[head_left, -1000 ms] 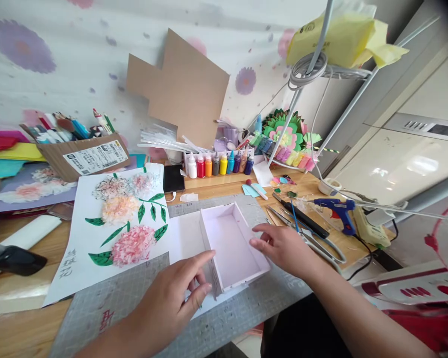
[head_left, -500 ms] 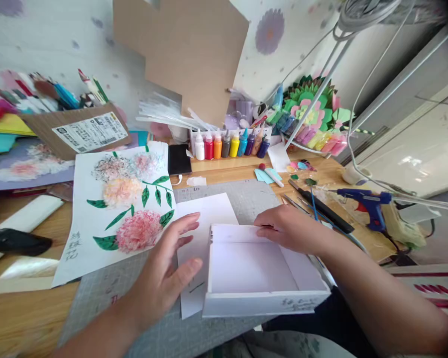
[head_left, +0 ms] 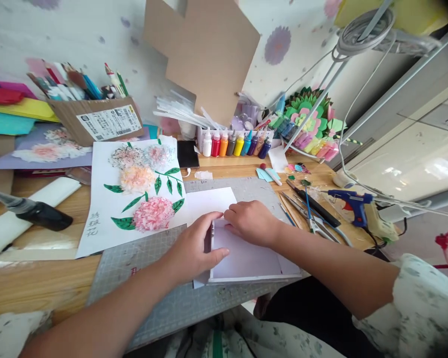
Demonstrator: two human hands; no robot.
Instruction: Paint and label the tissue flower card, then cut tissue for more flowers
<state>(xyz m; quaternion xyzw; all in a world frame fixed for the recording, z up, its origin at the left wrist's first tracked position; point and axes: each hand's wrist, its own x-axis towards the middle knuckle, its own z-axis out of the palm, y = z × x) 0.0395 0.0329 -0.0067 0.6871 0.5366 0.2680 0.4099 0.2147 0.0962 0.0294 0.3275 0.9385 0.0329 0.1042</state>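
A shallow white paper box [head_left: 252, 258] sits on a grey cutting mat [head_left: 153, 278] at the near table edge, on top of a white sheet [head_left: 205, 201]. My left hand [head_left: 194, 248] grips the box's left wall, thumb inside and fingers curled round the far left corner. My right hand [head_left: 250, 221] is closed over the box's far wall, fingers pressed down on its rim beside the left hand.
A flower collage sheet [head_left: 138, 194] lies left of the mat. A black bottle [head_left: 33, 211] lies further left. Paint bottles [head_left: 237, 144], cardboard [head_left: 205, 49] and a pen-filled box [head_left: 97, 119] stand behind. Scissors [head_left: 313, 221] and a blue glue gun [head_left: 351, 201] lie to the right.
The box was turned from lengthwise to crosswise and pulled to the near edge. Both hands came together at its far left corner, the left one closing on the wall.
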